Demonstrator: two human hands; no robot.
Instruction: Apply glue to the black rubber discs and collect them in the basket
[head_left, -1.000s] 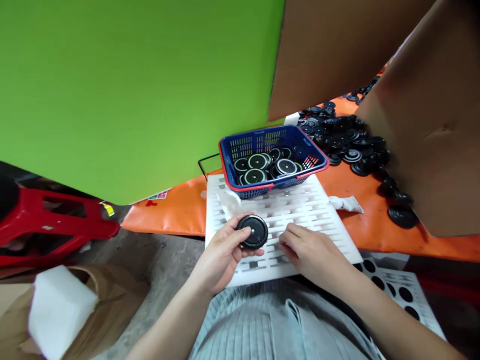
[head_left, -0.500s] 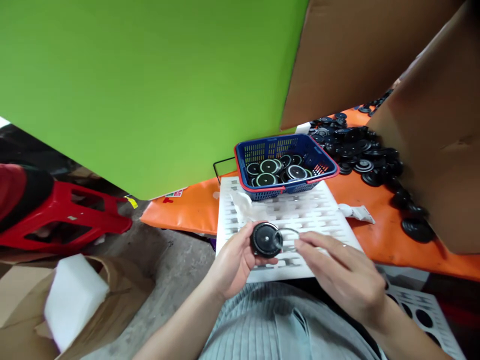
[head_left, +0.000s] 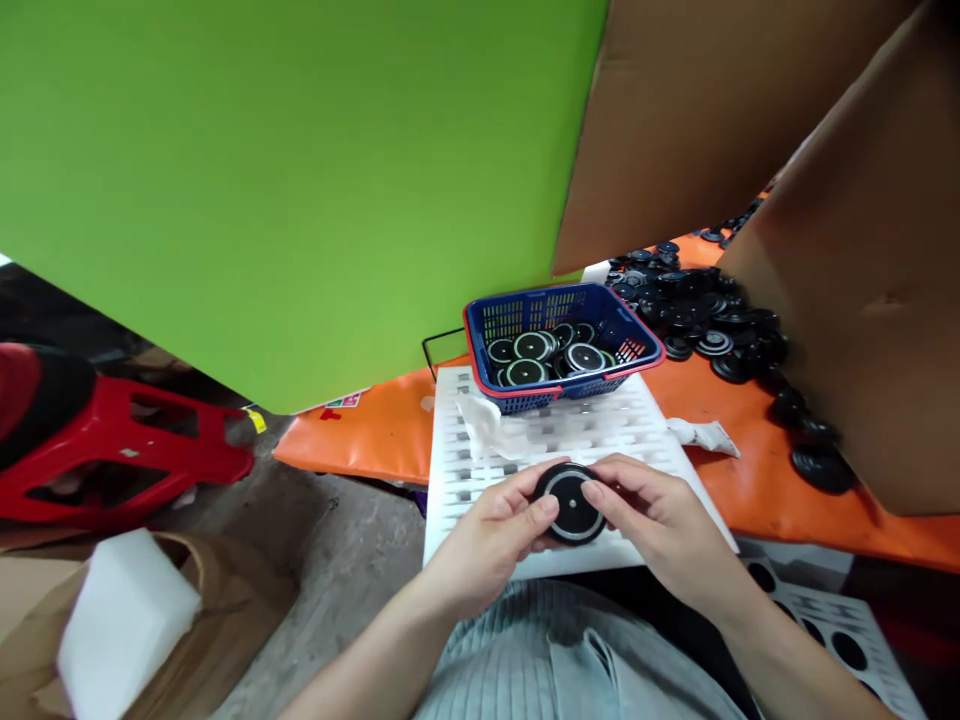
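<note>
The left hand [head_left: 491, 535] and the right hand [head_left: 656, 520] both grip one black disc [head_left: 574, 520] between them, fingers curled around its edges, each thumb pressed on its upper face. The disc shows a pale ring and a small bright centre, and it is held above the near part of a white slotted board [head_left: 457, 510]. Beyond the hands, on the board's far end, stands a blue basket [head_left: 517, 400] with a red rim, holding several black discs with pale rings. A crumpled white wrapper [head_left: 491, 425] lies on the board between the left hand and the basket. Past the right hand, a white packet [head_left: 705, 436] rests on the orange surface [head_left: 675, 385], at the board's edge. Farther off on that side, a heap of dark discs [head_left: 694, 305] spreads over the surface, next to a cardboard sheet [head_left: 855, 350].
</note>
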